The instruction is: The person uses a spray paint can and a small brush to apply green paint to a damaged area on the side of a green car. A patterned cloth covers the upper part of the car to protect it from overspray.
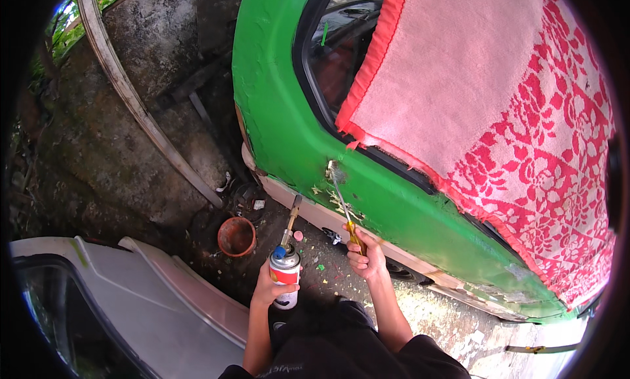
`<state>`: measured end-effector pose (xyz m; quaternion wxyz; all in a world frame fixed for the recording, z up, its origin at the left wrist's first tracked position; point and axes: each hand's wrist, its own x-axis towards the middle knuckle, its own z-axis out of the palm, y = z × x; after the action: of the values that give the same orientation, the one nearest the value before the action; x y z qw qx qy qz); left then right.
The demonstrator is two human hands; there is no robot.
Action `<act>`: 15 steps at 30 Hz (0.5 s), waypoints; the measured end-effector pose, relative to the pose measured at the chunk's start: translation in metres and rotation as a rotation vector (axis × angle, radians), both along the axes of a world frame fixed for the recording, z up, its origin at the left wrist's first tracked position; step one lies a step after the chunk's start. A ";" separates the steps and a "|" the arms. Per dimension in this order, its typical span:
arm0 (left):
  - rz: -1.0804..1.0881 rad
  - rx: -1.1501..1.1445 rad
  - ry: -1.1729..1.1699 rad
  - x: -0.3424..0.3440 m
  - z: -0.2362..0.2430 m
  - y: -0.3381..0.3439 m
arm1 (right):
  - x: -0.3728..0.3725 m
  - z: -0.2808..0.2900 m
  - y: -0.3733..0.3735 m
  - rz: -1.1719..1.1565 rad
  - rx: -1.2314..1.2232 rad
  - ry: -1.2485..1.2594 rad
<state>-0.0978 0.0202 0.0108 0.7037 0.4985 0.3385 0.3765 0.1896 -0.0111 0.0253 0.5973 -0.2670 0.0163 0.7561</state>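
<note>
My left hand (269,286) is closed round a white-and-red gas canister (286,280) fitted with a blue-knobbed torch head (285,246), whose metal nozzle points up toward the green vehicle body (269,116). No flame is visible at the nozzle. My right hand (365,258) grips a yellow-handled tool (354,237) with a long metal shaft. Its tip reaches a scraped patch (331,171) of bare surface below the side window, where loose paint flakes (351,211) hang along the green panel. Whether the tip touches the patch I cannot tell exactly.
A red floral cloth (459,84) covers much of the window (338,44). An orange pot (236,236) sits on the littered ground by a leaning pale strip (132,103). A silver car part with dark glass (111,280) is at lower left; the vehicle's pinkish lower trim (289,195) runs diagonally.
</note>
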 end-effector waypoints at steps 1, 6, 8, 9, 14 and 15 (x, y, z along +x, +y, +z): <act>0.003 0.000 0.000 -0.001 0.000 -0.001 | 0.003 0.004 0.000 0.008 0.020 0.039; -0.002 0.025 0.024 -0.002 -0.007 -0.001 | 0.001 -0.004 -0.002 0.001 0.039 0.072; 0.000 -0.032 0.000 -0.004 0.001 -0.008 | -0.003 -0.003 -0.003 0.001 0.047 0.118; 0.002 -0.002 0.008 -0.005 -0.007 -0.007 | 0.000 0.001 -0.005 0.000 0.042 0.152; 0.016 0.065 0.018 -0.008 -0.003 -0.004 | 0.004 0.009 0.009 0.049 0.067 0.115; 0.029 0.055 0.012 -0.008 0.000 -0.007 | -0.002 0.003 0.005 0.015 0.073 0.149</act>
<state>-0.1061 0.0129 0.0106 0.6820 0.5152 0.3394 0.3927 0.1877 -0.0059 0.0279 0.5979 -0.1881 0.0312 0.7785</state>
